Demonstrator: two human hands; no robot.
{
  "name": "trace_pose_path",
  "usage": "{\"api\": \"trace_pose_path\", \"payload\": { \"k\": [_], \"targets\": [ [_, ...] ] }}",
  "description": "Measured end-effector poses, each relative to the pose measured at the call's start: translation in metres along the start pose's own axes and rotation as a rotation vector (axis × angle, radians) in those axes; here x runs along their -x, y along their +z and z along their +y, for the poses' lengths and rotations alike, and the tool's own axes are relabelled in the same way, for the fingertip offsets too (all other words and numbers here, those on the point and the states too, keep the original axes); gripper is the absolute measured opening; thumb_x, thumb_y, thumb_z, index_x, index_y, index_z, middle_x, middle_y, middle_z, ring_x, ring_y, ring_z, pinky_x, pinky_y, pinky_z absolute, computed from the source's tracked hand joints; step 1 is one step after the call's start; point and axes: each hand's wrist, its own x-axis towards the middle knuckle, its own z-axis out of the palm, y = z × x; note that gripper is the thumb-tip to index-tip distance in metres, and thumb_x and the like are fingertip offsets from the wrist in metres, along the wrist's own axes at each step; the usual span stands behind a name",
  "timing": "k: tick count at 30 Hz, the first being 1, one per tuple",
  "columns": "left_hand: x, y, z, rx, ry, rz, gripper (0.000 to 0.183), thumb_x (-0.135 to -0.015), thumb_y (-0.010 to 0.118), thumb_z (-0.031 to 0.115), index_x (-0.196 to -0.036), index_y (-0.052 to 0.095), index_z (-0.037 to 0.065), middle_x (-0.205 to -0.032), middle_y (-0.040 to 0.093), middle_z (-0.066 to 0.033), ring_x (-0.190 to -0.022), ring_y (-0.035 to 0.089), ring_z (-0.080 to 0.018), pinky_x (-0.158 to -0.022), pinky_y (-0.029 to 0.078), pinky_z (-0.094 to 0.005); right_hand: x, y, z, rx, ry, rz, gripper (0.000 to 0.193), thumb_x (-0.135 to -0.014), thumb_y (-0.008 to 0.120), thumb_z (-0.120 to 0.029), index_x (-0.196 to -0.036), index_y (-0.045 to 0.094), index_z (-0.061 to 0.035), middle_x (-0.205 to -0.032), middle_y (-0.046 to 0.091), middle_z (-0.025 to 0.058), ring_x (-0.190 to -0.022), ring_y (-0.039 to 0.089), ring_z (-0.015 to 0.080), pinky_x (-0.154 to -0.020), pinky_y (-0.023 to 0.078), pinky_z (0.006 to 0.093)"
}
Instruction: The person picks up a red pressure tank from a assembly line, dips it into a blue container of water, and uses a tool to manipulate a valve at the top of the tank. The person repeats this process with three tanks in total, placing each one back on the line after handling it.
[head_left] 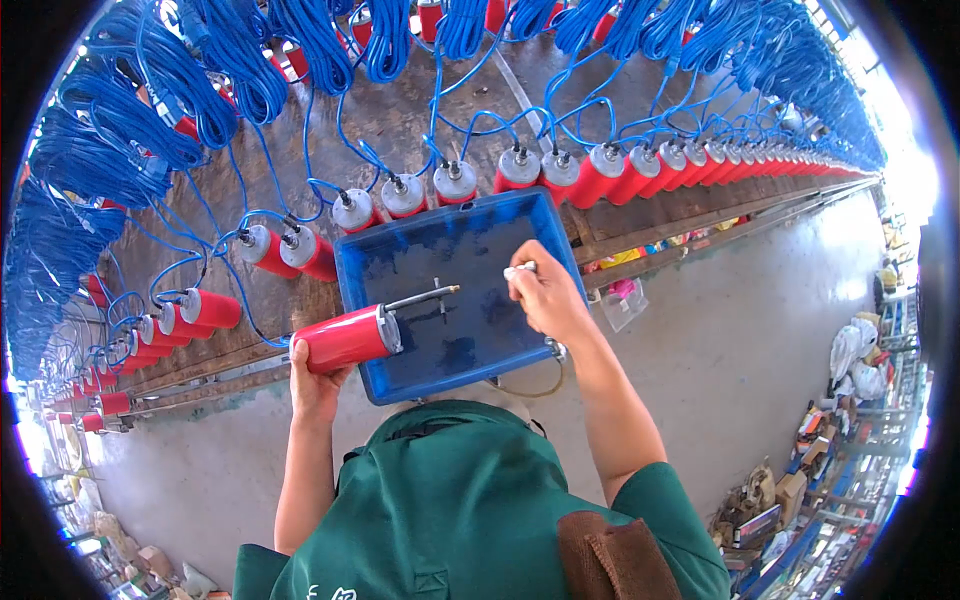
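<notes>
My left hand [318, 388] is wrapped round a red cylindrical motor [345, 340], held on its side at the tray's left edge. A thin metal shaft [415, 298] sticks out of the motor's right end, over the blue tray [368, 385], and ends in a brass-coloured tip. My right hand [543, 292] is closed above the tray's right part, apart from the shaft. Its fingers pinch a small whitish piece [520, 268], too small to name. The tray's dark bottom looks wet, and a small crossed metal fitting [442, 300] shows behind the shaft.
Similar red motors [600, 178] with grey end caps line the brown bench [640, 235], several touching the tray's far side. Blue cables run from them to coiled bundles [320, 45] behind. A thin hose [535, 392] loops below the tray's near edge. Boxes and bags [790, 490] lie at the right.
</notes>
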Motion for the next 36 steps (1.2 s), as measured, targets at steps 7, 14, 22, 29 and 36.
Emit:
{"api": "trace_pose_path", "payload": {
  "k": [7,14,22,29,36],
  "targets": [
    [0.007,0.015,0.006,-0.040,0.010,-0.003,0.086,-0.085,0.078,0.066,-0.142,0.051,0.007,-0.133,0.067,-0.0170,-0.119,0.070,-0.0320,-0.099,0.062,-0.0463,-0.031,0.037,0.013,-0.389,0.280,-0.103,0.014,-0.097,0.051,-0.011,-0.097,0.064,-0.0053,-0.075,0.059,0.0061,-0.049,0.046,0.0070,-0.041,0.039,0.0252],
    [0.008,0.019,0.010,-0.045,-0.002,0.027,0.082,-0.087,0.077,0.064,-0.144,0.047,0.013,-0.133,0.066,-0.0165,-0.119,0.070,-0.0314,-0.096,0.063,-0.0461,-0.035,0.054,0.020,-0.468,0.284,-0.101,0.015,-0.096,0.050,-0.010,-0.091,0.063,-0.0038,-0.074,0.060,0.0079,-0.047,0.040,0.0059,-0.040,0.032,0.0232],
    [0.008,0.018,0.010,-0.034,-0.014,0.019,0.080,-0.089,0.075,0.064,-0.145,0.046,0.014,-0.135,0.065,-0.0161,-0.119,0.070,-0.0313,-0.095,0.064,-0.0460,-0.033,0.063,0.016,-0.523,0.283,-0.062,0.014,-0.095,0.047,-0.006,-0.093,0.061,-0.0045,-0.075,0.059,0.0085,-0.045,0.034,0.0054,-0.039,0.027,0.0220],
    [0.010,0.020,0.011,-0.042,-0.026,0.030,0.078,-0.091,0.073,0.062,-0.144,0.047,0.012,-0.135,0.065,-0.0172,-0.121,0.069,-0.0321,-0.098,0.062,-0.0464,-0.035,0.065,0.016,-0.466,0.288,-0.041,0.015,-0.096,0.046,-0.005,-0.092,0.060,-0.0058,-0.071,0.055,0.0060,-0.046,0.035,0.0058,-0.038,0.026,0.0222],
    [0.014,0.021,0.012,-0.045,-0.039,0.006,0.077,-0.090,0.074,0.063,-0.146,0.046,0.017,-0.137,0.063,-0.0142,-0.121,0.068,-0.0314,-0.097,0.062,-0.0447,-0.039,0.068,0.013,-0.432,0.292,-0.040,0.015,-0.097,0.047,-0.010,-0.087,0.058,-0.0062,-0.070,0.052,0.0032,-0.051,0.039,0.0071,-0.040,0.026,0.0232]
  ]
}}
